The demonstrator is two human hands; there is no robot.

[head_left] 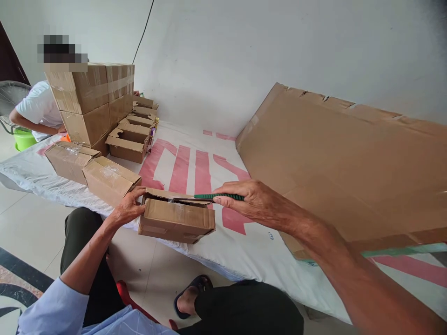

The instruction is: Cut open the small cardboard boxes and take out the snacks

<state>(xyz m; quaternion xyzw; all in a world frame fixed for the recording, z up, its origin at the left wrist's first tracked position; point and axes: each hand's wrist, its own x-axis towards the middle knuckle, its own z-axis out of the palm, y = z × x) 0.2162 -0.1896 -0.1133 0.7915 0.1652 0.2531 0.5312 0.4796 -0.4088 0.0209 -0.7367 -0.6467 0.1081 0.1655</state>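
A small brown cardboard box (178, 216) sits at the near edge of the covered table, its top seam partly parted and a strip of clear tape across it. My left hand (129, 208) grips the left end of this box, fingers over its upper corner. In my right hand (251, 200) is a knife (218, 197) with a green ribbed handle. Its thin blade points left along the top gap of the box; whether the tip is inside I cannot tell. Two taped boxes, a middle one (110, 177) and a farther one (71, 160), lie left of my left hand.
Large stacked cartons (94, 95) stand at the back left, beside a row of open small boxes (127, 144). A big cardboard sheet (342, 172) leans on the wall at right. Behind the cartons sits another person (40, 104), near a fan (12, 100) and a green tub (24, 139).
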